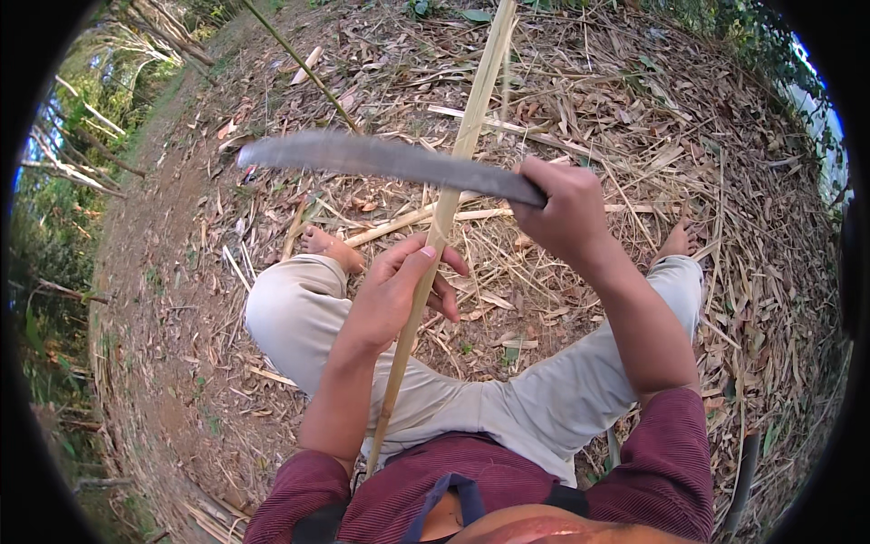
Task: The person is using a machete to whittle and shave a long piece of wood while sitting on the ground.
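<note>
Bamboo strip (441,213), pale and slender, runs lengthwise away from the seated person, its near end at the lap and its far end rising beyond the feet. Left hand (399,290) grips the strip at mid-length, fingers curled around it, thumb along the shaft. Right hand (566,213) is closed in a fist around the handle of a long curved machete (381,159); the blade lies crosswise over the strip, just beyond the left hand, tip pointing left. Dry bamboo litter (589,118) covers the ground around the strip.
</note>
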Tool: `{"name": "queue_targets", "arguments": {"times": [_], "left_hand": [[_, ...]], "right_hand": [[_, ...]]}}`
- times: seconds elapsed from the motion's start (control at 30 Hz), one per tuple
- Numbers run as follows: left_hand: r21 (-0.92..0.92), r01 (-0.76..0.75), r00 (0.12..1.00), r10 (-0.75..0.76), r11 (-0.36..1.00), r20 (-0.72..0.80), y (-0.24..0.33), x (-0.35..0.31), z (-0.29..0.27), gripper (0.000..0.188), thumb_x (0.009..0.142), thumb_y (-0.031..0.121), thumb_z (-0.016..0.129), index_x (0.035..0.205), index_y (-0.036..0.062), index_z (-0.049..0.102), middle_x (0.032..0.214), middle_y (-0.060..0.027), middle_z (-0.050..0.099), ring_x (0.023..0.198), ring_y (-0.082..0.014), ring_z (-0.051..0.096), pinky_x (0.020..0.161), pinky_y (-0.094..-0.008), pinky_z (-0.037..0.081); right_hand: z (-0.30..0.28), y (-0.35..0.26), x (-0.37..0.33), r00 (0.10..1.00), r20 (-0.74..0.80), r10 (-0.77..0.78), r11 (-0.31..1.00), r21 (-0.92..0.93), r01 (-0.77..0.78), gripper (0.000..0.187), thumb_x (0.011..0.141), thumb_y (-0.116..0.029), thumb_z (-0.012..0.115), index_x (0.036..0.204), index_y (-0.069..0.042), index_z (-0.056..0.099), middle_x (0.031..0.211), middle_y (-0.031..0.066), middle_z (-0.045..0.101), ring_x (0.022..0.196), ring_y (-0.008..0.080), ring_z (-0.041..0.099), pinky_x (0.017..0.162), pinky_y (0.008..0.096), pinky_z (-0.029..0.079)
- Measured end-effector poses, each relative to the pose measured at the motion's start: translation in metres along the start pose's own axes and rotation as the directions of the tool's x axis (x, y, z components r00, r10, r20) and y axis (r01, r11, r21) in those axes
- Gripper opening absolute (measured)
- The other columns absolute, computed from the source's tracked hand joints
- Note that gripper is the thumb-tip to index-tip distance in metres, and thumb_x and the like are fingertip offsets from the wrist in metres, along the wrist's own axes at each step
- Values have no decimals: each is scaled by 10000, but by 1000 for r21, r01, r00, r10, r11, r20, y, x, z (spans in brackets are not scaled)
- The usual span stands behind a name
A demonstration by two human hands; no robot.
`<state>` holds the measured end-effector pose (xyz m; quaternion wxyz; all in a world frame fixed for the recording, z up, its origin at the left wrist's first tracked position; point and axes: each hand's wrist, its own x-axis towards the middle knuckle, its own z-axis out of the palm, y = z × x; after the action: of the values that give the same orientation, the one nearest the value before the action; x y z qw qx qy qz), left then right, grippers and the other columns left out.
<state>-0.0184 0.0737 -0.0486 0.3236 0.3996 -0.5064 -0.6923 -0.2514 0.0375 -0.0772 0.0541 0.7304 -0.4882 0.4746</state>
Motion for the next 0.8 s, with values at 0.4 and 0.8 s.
{"name": "queue_targets", "arguments": {"times": [0.4,0.8], "left_hand": [[287,13,978,47,958,-201,-13,11,33,302,1056,269,426,929,39,574,646,25,473,485,-72,418,426,-254,306],[774,-202,828,527,600,-192,-33,16,41,284,1035,217,468,930,-28,569,598,-61,423,550,-127,413,538,-327,356]], "right_hand": [[6,-20,-11,978,208,-23,997,-65,38,215,643,-146,741,755,-86,568,629,89,607,589,303,639,530,411,493],[30,10,-11,986,111,-124,983,-122,138,133,684,-128,686,695,-113,554,609,66,627,568,273,652,543,383,511]]}}
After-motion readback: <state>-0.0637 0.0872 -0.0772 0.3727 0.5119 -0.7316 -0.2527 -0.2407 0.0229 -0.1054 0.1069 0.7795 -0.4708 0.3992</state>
